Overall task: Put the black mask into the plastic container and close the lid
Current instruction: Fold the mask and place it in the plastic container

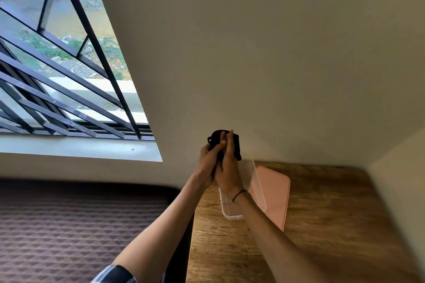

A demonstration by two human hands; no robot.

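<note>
The black mask [236, 148] is bunched up between both of my hands, held in the air above the far end of the container. My left hand [208, 159] grips its left side and my right hand [227, 167] presses on its front, fingers pointing up. Below them a clear plastic container [251, 181] stands open on the wooden table [322, 225], partly hidden by my right wrist. Its pink lid [274, 193] lies flat on the table right beside it, to the right.
A beige wall rises just behind the table, and a second wall closes off its right side. Left of the table lies a dark patterned mattress [80, 225]. A barred window [57, 64] with a white sill fills the upper left.
</note>
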